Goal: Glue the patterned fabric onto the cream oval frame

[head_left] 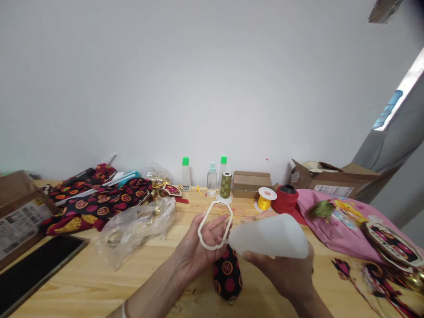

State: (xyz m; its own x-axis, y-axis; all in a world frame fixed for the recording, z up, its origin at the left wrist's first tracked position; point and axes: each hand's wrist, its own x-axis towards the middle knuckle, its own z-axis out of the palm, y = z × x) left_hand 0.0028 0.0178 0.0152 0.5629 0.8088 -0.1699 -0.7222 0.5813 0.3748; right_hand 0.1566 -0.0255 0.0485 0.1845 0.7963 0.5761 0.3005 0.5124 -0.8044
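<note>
My left hand is closed on a thin white oval frame with a scalloped lower edge, its fingers showing through the opening. In my right hand lies a whitish, translucent squeeze bottle, tilted on its side. Its narrow end points left and meets the frame's lower right edge; whether anything flows out cannot be made out. Below both hands a dark patterned fabric piece with red and orange circles rests on the wooden table.
Along the wall stand green-capped bottles, an olive thread spool, yellow thread and red thread. Patterned fabric, a plastic bag and a phone lie left. A pink bag and open carton are right.
</note>
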